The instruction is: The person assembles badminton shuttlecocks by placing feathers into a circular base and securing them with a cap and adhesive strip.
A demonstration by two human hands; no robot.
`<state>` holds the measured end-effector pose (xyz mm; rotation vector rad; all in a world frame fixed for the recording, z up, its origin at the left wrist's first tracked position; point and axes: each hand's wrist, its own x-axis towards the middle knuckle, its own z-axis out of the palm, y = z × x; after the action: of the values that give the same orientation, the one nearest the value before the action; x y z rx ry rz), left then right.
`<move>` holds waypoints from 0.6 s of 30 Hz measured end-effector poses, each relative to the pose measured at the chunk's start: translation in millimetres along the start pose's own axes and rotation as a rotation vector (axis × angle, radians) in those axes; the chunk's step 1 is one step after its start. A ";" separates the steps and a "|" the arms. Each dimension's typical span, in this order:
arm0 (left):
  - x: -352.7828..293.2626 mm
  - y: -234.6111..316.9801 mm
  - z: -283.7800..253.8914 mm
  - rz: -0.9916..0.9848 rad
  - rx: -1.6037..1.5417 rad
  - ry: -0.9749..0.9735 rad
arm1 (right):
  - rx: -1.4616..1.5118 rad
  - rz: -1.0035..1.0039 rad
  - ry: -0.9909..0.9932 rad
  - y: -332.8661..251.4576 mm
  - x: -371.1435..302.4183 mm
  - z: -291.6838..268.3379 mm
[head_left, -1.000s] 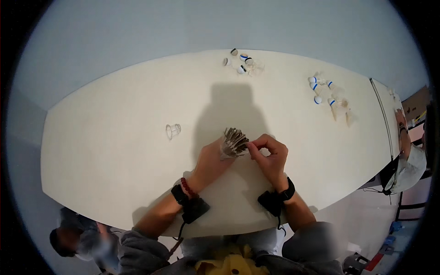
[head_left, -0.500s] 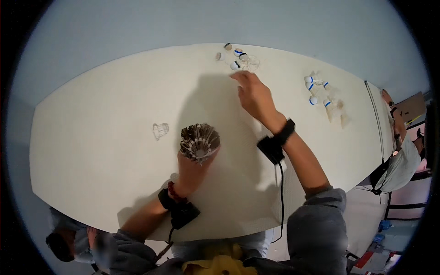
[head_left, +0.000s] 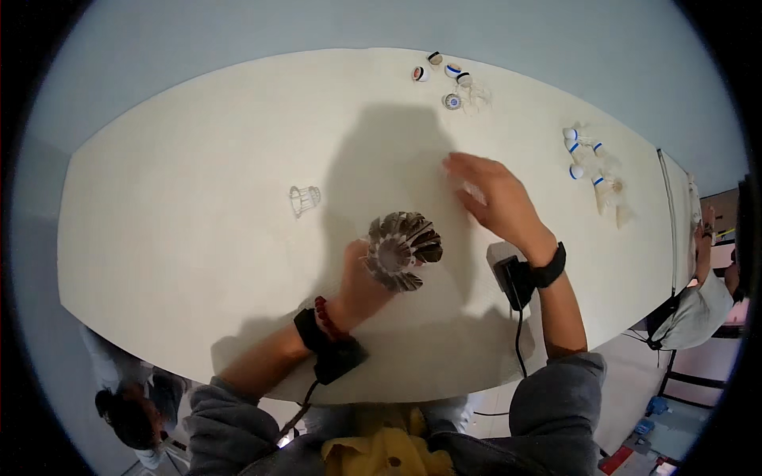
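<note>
My left hand (head_left: 367, 279) is wrapped round a dark brown feather shuttlecock skirt (head_left: 403, 246), its feathered opening facing up. The fingers hide its lower end, so I cannot tell whether a cork is on it. To its upper right hovers my right hand (head_left: 500, 198), fingers stretched and thumb apart, slightly smeared by motion, with nothing visible in it. A clear skeletal shuttlecock skirt (head_left: 304, 201) lies on the table to the left. Beyond my right hand, several loose shuttlecock corks lie at the far edge, the nearest a round-faced cork (head_left: 452, 101).
White shuttlecocks with blue bands (head_left: 576, 171) lie on the white table (head_left: 182, 198) at the right. A black wrist device (head_left: 514, 283) with a cable hangs at my right wrist. Other people sit at the lower left and work at the far right.
My right hand has drawn back from the corks toward the feather skirt. The nearest cork now shows its round face. The whole view has shifted; my left hand keeps its hold.
</note>
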<state>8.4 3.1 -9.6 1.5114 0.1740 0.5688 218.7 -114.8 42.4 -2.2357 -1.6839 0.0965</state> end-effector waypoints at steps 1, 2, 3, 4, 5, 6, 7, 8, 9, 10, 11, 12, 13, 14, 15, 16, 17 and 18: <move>2.0 4.2 2.5 -0.022 -0.027 0.005 | -0.005 0.006 -0.006 5.6 -3.2 -2.6; 2.3 5.6 4.3 -0.045 -0.053 0.012 | -0.018 0.027 0.132 13.7 -1.7 -4.4; -1.2 -3.4 4.6 -0.047 -0.058 0.013 | -0.029 0.046 0.271 23.5 2.1 -5.8; -6.6 -15.6 1.0 -0.119 -0.082 0.028 | 0.024 0.081 0.254 35.1 12.0 -7.1; -6.7 -20.4 4.2 -0.157 -0.104 0.025 | 0.015 0.091 0.252 53.6 18.6 1.8; -6.7 -20.7 5.1 -0.190 -0.120 0.028 | 0.063 0.143 0.275 70.8 27.7 14.7; -3.8 -16.5 6.3 -0.144 -0.138 0.041 | 0.115 0.194 0.296 73.1 36.3 19.2; -2.9 -16.2 7.3 -0.122 -0.149 0.047 | 0.125 0.308 0.171 74.7 40.4 22.3; -1.8 -15.8 8.5 -0.098 -0.159 0.050 | 0.123 0.310 0.173 74.3 42.1 27.8; -2.0 -18.4 8.6 -0.072 -0.130 0.068 | 0.000 0.328 0.097 70.8 46.3 34.2; -2.2 -19.3 8.3 -0.060 -0.115 0.076 | -0.125 0.346 0.022 68.3 48.6 37.7; -2.4 -20.1 8.7 -0.046 -0.102 0.083 | -0.125 0.346 0.023 66.6 47.9 38.6; -2.7 -19.5 6.6 -0.065 -0.200 0.081 | -0.091 0.323 0.035 62.3 47.0 38.8; -2.2 -18.1 4.6 -0.074 -0.249 0.078 | -0.058 0.300 0.048 58.2 44.4 38.0; -1.4 -17.1 3.5 -0.084 -0.299 0.076 | -0.058 0.301 0.048 53.6 39.4 37.2; 0.1 -14.7 3.0 -0.014 -0.115 0.056 | -0.085 0.246 0.055 48.0 31.4 35.2; 1.6 -12.8 3.1 0.058 0.070 0.037 | -0.112 0.189 0.062 42.9 24.9 32.5; 2.0 -11.4 4.5 0.058 0.066 0.036 | -0.116 0.192 0.060 38.0 19.9 27.0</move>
<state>15.0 0.5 -19.9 1.5747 0.1781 0.6422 252.7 -99.0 8.2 -2.4558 -1.4759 -0.0232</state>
